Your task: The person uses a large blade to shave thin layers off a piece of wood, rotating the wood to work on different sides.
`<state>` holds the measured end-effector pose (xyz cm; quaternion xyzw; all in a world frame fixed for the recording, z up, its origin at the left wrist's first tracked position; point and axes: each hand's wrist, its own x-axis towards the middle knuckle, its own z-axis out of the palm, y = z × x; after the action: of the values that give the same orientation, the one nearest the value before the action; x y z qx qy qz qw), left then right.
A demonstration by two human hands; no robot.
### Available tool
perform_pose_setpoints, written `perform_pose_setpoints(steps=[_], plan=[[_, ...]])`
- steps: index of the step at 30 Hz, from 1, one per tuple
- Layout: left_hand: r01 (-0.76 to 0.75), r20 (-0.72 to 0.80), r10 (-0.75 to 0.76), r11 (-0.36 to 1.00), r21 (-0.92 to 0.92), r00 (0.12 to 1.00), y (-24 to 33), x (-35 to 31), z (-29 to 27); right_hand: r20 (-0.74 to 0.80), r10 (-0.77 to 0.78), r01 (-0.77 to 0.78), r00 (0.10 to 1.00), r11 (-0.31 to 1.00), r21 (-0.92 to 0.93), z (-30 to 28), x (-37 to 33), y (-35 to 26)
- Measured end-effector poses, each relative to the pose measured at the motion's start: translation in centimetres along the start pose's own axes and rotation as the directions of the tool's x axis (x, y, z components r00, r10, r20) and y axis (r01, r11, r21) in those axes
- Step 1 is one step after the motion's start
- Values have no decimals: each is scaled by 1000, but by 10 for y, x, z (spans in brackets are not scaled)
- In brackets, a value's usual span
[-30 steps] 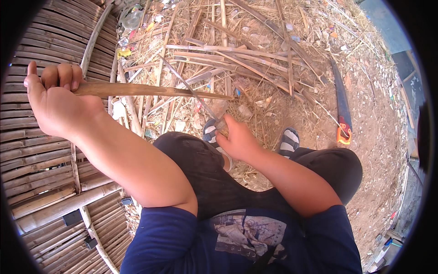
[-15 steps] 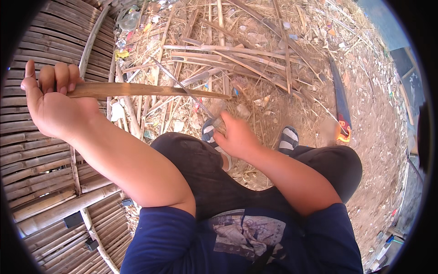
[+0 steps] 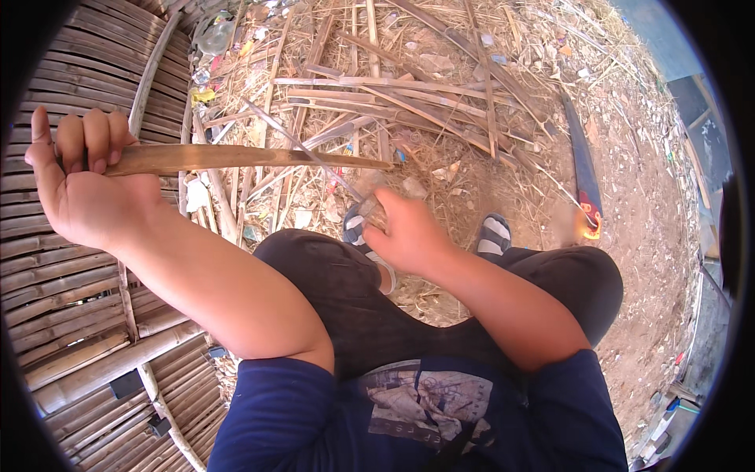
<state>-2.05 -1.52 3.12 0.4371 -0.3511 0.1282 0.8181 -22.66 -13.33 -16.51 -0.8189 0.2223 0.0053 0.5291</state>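
Blade tip has swung left since a second ago and now lies flatter across the strip; hands and strip also sit a touch further left in frame, but the whole view has drifted that way too.

From my end: left hand is palm-up, fingers curled around the thick end of a long, tapered, tan-brown bamboo strip. One digit stands off it, pointing up. Strip runs roughly level to the right, in the air, thin end near mid-frame, close to the right hand.

Right hand is closed round the handle of a long, narrow, grey metal knife, no gap I can see in the fist. Handle is mostly hidden by fingers. Blade slants up-left and crosses the strip toward its thin end. Can't tell if the edge is actually touching.

Beyond the hands, on straw-littered dirt: loose pile of split brown bamboo lengths. Handsaw with dark blade and red-orange handle lies to the right, well apart from both hands. Slatted bamboo panel fills the left side, behind the left hand.
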Motion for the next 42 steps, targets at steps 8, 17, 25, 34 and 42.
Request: perform_pose_setpoints(steps=[8, 17, 25, 34, 42], plan=[[96, 256, -38, 971, -219, 966, 6, -9, 15, -97, -48, 49, 994, 999, 4, 25, 8, 40], [214, 382, -81, 924, -318, 921, 3, 2, -2, -150, -225, 225, 963, 974, -21, 4, -2, -3], [196, 374, -66, 926, -322, 925, 4, -1, 7, -191, 103, -121, 976, 989, -88, 35, 22, 89], [244, 426, -108, 929, -279, 898, 9, -9, 18, -204, -225, 243, 953, 968, 69, 16, 8, 4], [184, 270, -131, 966, -181, 954, 14, -11, 26, -198, 74, -74, 977, 997, 9, 32, 23, 83]])
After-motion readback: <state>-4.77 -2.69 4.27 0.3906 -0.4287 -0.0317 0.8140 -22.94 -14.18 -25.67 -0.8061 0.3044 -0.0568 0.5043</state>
